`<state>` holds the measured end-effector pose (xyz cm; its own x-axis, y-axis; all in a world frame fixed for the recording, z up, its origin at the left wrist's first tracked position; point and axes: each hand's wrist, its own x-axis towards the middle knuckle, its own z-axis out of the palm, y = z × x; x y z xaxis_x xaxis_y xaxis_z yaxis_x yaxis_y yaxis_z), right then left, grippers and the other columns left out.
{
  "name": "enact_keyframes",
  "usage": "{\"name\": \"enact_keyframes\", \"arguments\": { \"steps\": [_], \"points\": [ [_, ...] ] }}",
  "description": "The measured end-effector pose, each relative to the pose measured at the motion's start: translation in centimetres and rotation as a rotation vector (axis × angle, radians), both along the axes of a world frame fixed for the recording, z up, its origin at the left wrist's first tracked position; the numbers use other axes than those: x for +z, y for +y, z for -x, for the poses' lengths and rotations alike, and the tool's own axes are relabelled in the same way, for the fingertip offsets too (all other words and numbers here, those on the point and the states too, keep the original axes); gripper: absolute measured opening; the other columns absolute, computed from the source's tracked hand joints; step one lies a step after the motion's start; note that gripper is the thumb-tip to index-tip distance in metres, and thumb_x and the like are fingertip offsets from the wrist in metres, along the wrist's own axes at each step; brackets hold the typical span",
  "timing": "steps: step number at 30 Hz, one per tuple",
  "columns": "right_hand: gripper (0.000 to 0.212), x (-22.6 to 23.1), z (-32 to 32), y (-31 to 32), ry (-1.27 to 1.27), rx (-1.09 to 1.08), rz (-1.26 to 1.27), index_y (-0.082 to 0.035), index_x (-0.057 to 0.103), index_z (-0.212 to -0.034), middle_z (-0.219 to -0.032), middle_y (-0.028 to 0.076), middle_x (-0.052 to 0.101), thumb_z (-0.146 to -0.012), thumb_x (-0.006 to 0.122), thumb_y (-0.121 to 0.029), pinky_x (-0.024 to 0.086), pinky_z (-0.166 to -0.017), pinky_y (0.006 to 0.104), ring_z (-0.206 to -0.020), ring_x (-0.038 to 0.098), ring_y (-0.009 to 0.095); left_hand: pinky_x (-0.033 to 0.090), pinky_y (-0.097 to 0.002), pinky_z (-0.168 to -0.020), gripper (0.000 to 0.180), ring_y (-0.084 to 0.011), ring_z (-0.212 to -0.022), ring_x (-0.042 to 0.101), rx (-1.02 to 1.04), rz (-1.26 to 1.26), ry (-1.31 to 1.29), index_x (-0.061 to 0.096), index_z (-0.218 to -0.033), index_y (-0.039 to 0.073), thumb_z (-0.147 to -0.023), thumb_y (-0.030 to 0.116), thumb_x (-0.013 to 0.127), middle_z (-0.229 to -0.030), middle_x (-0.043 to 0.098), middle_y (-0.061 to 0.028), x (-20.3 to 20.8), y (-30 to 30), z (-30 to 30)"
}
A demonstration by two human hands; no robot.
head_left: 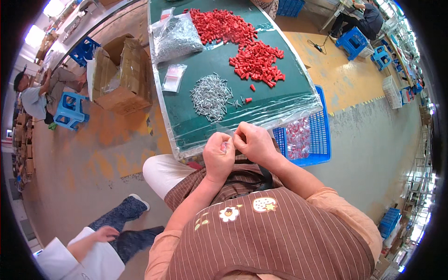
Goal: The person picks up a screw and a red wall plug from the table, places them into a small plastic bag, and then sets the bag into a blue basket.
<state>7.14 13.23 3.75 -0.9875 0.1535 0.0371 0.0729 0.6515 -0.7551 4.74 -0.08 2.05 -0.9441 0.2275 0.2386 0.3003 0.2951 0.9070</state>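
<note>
Our left hand (217, 157) and right hand (255, 143) are clenching fingers on clear film (226, 129), screws (210, 97) lying near, likely for reach.

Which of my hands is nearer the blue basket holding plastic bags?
Right. The right hand is just left of the blue basket; the left hand is farther left.

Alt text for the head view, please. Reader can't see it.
A person's left hand and right hand meet at the near edge of a green-topped table, apparently pinching clear plastic. On it lie loose silver metal pieces, small red caps and a filled clear bag; a blue basket at right holds clear packets.
</note>
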Motion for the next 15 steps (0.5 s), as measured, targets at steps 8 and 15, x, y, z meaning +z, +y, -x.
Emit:
{"name": "enact_keyframes", "arguments": {
  "steps": [8, 15],
  "points": [
    [0.019, -0.3, -0.1, 0.6, -0.047, 0.068, 0.082, -0.003, 0.055, -0.077, -0.073, 0.017, 0.059, -0.08, 0.058, -0.022, 0.044, -0.061, 0.0457, -0.073, 0.058, 0.038, 0.043, -0.0326, -0.059, 0.008, -0.0223, -0.062, 0.052, -0.041, -0.019, -0.167, 0.053, -0.08, 0.001, -0.08, 0.005, 0.059, -0.071, 0.055, -0.011, -0.2, -0.2, 0.4],
    [0.014, -1.3, -0.3, 0.7, -0.079, 0.073, 0.174, -0.003, 0.057, -0.082, -0.074, 0.017, 0.059, -0.079, 0.06, -0.017, 0.046, -0.062, 0.0425, -0.072, 0.058, 0.038, 0.044, -0.0304, -0.061, 0.014, -0.0157, -0.065, 0.054, -0.086, -0.007, -0.353, 0.056, -0.085, 0.002, -0.085, 0.016, 0.059, -0.071, 0.057, -0.0103, -3.2, -0.7, 0.8]
  ]
}}
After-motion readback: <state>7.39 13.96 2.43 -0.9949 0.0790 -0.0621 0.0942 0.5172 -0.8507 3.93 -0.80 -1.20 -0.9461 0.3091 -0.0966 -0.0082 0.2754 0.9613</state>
